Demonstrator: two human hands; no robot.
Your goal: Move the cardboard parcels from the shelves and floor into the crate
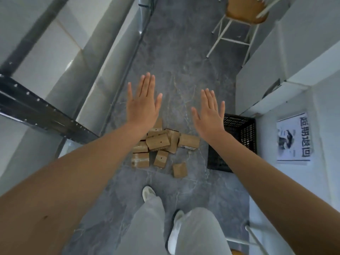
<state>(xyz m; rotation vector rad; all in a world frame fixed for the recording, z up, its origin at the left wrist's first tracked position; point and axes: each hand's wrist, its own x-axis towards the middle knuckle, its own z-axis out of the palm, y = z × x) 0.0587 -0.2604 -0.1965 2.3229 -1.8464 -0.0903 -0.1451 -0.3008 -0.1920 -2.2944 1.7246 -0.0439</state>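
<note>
well below the camera, both bare arms stretch forward over the grey marbled floor (184, 52). the left hand (142, 105) is spread flat, palm down, fingers straight, and it grasps nothing. the right hand (209, 115) is likewise released, its fingers straight and slightly fanned, with nothing in it. the two hands hang in the air, apart from each other and clear of everything on the floor. the cardboard parcels (158, 142) lie in a loose heap on the floor, seen between the two forearms. several small brown boxes lean on one another in the middle, a taped box (140, 160) sits at the heap's near left edge, and a single small box (179, 169) lies a little apart on the near right. the black crate (239, 137), with perforated walls, stands on the floor just right of the heap, partly hidden behind the right forearm. along the left runs a shelf frame (36, 111) of dark riveted beams and pale boards. farther up the floor stands a stool (244, 13) with white legs and a wooden seat. a printed sheet (293, 138) hangs on the white surface right of the crate. at the bottom are light trousers (150, 218) and two pale shoes, the left shoe (148, 193) ahead of the right shoe (175, 230).
</note>
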